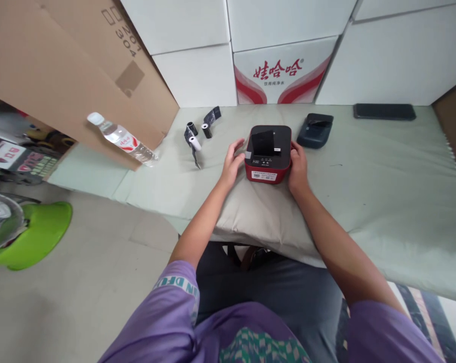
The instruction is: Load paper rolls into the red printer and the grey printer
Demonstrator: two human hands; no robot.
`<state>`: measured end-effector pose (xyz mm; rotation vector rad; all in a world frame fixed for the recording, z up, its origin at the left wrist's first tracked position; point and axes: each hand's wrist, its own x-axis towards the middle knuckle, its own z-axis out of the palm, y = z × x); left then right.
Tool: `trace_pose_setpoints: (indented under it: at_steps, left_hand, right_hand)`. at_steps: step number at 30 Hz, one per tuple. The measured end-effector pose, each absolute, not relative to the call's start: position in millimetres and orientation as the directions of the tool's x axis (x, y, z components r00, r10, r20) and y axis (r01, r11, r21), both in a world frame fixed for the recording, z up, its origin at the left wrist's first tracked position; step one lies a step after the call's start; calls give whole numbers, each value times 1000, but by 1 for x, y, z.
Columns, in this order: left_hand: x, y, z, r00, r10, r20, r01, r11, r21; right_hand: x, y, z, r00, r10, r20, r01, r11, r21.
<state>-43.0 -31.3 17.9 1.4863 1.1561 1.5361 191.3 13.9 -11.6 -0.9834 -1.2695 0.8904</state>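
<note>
While the boxy red-and-black plastic label printer (267, 154) sat on the cloth-covered counter (382, 166), left hand (232, 164) and right hand (298, 166) clasped its rigid, smooth, probably fairly light sides, fingers curled loosely.
</note>
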Motion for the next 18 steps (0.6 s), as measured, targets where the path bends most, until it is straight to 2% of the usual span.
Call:
trace_pose_setpoints:
  at_steps: [4,7,13,18]
  left_hand:
    - [-44,-31,12,-39,950,311,-5,-311,950]
    - [-38,-29,12,-61,963,261,-72,-265,962]
    - [-23,-29,19,-83,995,50,-246,-69,967]
    - [-20,-31,26,-83,996,18,-305,-43,951]
  right_hand:
    - [191,11,-7,101,937,334,-25,338,-941]
    - [190,10,-5,102,939,327,-23,331,-943]
    - [191,9,-4,110,939,325,-6,328,-945]
    - [192,10,-5,107,942,320,-28,324,-946]
